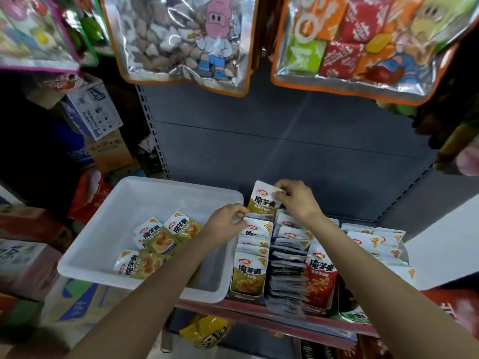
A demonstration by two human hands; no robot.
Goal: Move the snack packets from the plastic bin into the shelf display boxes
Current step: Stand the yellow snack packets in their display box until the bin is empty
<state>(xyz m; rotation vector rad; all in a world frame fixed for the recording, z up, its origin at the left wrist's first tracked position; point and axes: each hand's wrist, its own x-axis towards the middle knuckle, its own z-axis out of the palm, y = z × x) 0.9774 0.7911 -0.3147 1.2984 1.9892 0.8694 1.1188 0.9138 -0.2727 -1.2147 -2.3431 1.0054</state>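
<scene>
R hand (298, 200) pinches the top edge of one yellow packet (264, 200), thumb + fingers clamped on it, holding it upright at the back end of the yellow display box (248, 255). L hand (228, 221) has fingertips curled onto the tops of the packets already standing in that box, just below the held one (can't tell if it's pinching one or just pressing them forward). White plastic bin (124, 221) sits on the shelf touching the box's left side, w/ a few yellow packets (158, 242) lying flat in it. Right of the yellow box: a row of dark packets (287, 268), then a red display box (320, 278), then more packets (375, 242) further right. Big snack bags (181, 37) hang overhead.
</scene>
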